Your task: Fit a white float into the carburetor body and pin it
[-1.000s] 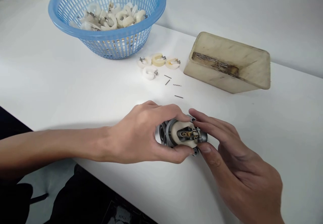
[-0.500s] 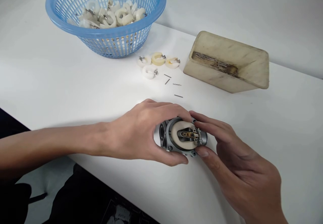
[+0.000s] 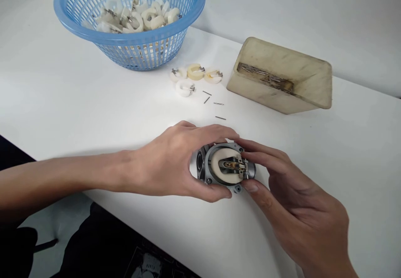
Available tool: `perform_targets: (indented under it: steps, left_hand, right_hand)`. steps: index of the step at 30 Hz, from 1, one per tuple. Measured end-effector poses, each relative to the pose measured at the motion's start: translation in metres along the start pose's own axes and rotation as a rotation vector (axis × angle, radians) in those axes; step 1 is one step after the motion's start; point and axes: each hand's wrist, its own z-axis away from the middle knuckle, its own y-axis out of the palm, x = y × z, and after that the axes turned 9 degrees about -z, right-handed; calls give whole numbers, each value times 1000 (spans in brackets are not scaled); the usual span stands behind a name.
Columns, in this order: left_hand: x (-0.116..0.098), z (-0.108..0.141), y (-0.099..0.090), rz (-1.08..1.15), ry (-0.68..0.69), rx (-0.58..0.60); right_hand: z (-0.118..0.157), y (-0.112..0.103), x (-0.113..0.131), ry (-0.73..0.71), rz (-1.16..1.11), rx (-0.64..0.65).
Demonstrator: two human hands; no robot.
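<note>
A grey metal carburetor-like body (image 3: pixel 205 167) rests on the white table between my hands, its open round side facing up. Inside it lies a cream horseshoe-shaped float (image 3: pixel 217 165), with brass and metal parts at its right end. My left hand (image 3: pixel 175 161) curves around the body from the left, fingers along the far side and thumb along the near side. From the right, my right hand (image 3: pixel 291 198) grips the body's right end, fingertips and thumb close to the float's hinge. Whether a small pin is between those fingertips is too small to tell.
Beyond my hands, several thin metal pins (image 3: pixel 220 118) and several loose white floats (image 3: pixel 185 88) lie on the table (image 3: pixel 131 115). A blue basket (image 3: pixel 138 39) of floats stands back left; a beige bin (image 3: pixel 260 94) of pins sits back right.
My left hand's fingers have shifted slightly along the far side of the metal body, showing more of its rim. My right hand keeps nearly the same grip.
</note>
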Motion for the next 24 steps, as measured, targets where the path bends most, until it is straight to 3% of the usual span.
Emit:
perform_targets:
  steps: [24]
  left_hand:
    - [2,1,2,4,-3,3]
  right_hand:
    - [0,0,0,30,14,-12]
